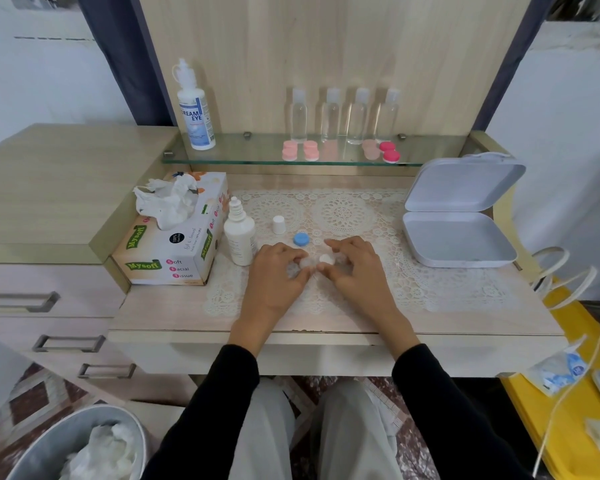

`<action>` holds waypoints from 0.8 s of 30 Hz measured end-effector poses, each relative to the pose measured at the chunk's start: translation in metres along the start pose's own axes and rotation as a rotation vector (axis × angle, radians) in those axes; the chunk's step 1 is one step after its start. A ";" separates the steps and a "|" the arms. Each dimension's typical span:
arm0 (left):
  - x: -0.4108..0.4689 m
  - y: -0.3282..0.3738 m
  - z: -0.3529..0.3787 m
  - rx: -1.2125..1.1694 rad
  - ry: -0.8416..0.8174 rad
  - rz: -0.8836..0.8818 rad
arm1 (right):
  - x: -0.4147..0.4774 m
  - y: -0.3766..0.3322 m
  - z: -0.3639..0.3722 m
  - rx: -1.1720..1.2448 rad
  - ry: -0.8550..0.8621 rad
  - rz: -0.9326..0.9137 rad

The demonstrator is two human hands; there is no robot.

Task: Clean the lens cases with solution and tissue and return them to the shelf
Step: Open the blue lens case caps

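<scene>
A clear lens case [305,262] sits on the lace mat in front of me. My left hand [278,275] grips its left cup. With my right hand [352,268] I pinch its white cap [325,259] on the right cup. A loose blue cap [301,239] lies just behind my hands. The small solution bottle [239,237] stands uncapped to the left, its white cap [278,224] beside it. A tissue box [174,233] with a tissue pulled up sits further left. Pink lens cases [300,151] and a darker pink one [389,152] rest on the glass shelf [243,157].
A large solution bottle [194,109] and several clear travel bottles [343,116] stand on the shelf. An open white box [459,213] lies at the right of the desk. A bin [84,445] with used tissues sits at lower left. Drawers run along the left.
</scene>
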State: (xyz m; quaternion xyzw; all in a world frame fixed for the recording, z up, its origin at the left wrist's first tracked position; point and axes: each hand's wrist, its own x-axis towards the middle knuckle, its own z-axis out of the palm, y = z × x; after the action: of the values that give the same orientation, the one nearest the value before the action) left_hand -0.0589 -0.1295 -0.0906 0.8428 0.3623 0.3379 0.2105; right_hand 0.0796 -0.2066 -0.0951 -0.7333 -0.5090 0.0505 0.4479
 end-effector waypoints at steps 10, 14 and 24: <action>0.000 0.001 0.000 -0.006 -0.007 -0.009 | -0.001 0.001 0.000 0.004 -0.003 -0.021; 0.000 0.001 0.000 0.001 -0.005 -0.004 | 0.000 0.000 -0.001 -0.015 -0.006 0.004; 0.000 0.000 0.000 0.017 -0.017 -0.010 | 0.000 0.003 -0.002 0.017 -0.053 -0.005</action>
State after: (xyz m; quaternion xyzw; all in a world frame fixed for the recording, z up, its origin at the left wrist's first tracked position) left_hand -0.0584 -0.1295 -0.0901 0.8455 0.3675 0.3268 0.2081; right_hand 0.0826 -0.2075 -0.0961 -0.7266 -0.5222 0.0732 0.4404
